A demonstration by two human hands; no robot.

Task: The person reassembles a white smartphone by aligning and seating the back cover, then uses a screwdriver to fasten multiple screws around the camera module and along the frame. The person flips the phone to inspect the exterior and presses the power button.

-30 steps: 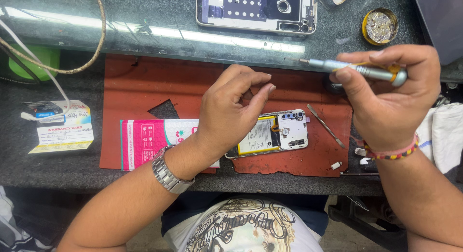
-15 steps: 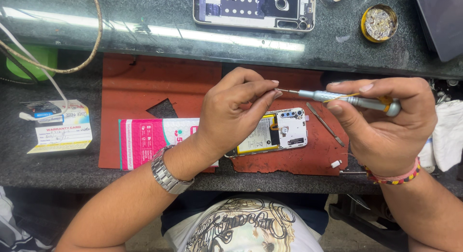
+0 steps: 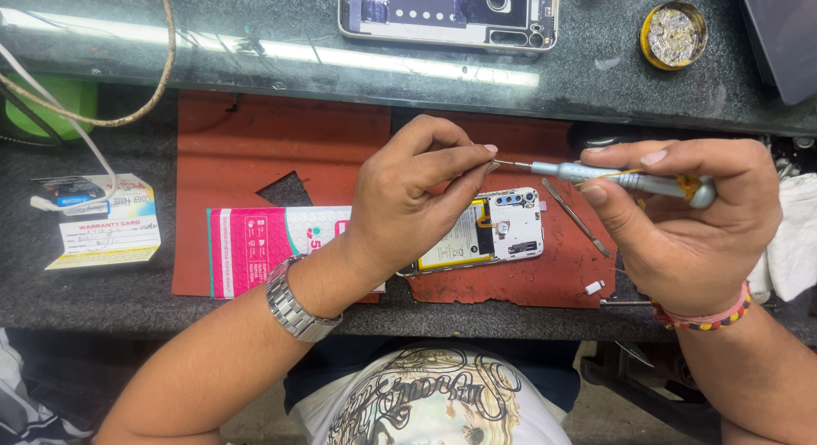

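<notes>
Dark stone bench, with a red mat (image 3: 272, 147) spread across it. At the mat's near left edge lies a flat pink-and-white packet (image 3: 264, 249), long side along the bench; further left sits a small pale card (image 3: 106, 232). Above the opened phone (image 3: 489, 228) the screwdriver (image 3: 596, 174) lies level, its long axis left to right, tip pointing left. Right hand (image 3: 681, 224) is curled around the handle; left hand (image 3: 413, 202) pinches thumb and forefinger at the tip, wrist arched over the phone.
</notes>
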